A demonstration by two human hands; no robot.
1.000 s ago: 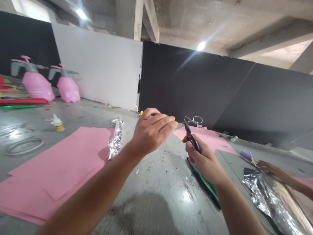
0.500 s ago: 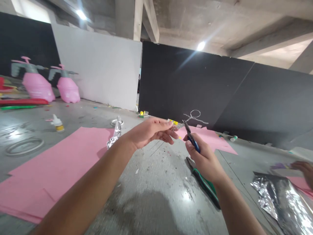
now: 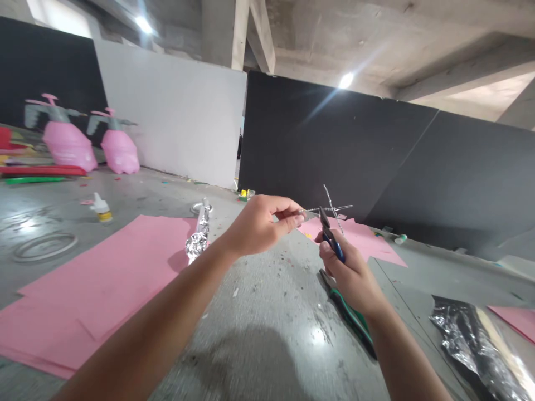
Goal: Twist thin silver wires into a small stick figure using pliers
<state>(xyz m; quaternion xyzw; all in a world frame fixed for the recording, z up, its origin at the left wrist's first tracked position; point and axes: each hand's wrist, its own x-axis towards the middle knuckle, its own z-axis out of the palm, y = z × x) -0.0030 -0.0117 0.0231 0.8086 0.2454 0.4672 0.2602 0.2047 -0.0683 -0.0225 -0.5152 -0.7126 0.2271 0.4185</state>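
My left hand pinches one end of a twisted silver wire between thumb and fingers. The wire runs to the right, with a crossing piece that sticks up and down near its far end. My right hand is closed around blue-handled pliers, their jaws pointing up at the wire. Whether the jaws grip the wire I cannot tell. On the table below my right hand lies a second pair of pliers with green and black handles.
Pink sheets spread at the left, beside a crumpled foil piece. Further left are a glue bottle, a wire coil and two pink spray bottles. A foil packet lies at the right.
The wire has turned, so its round loop now shows nearly edge-on. My left fingers have closed to a pinch on its end. Another person's hand at the right edge has gone from view.
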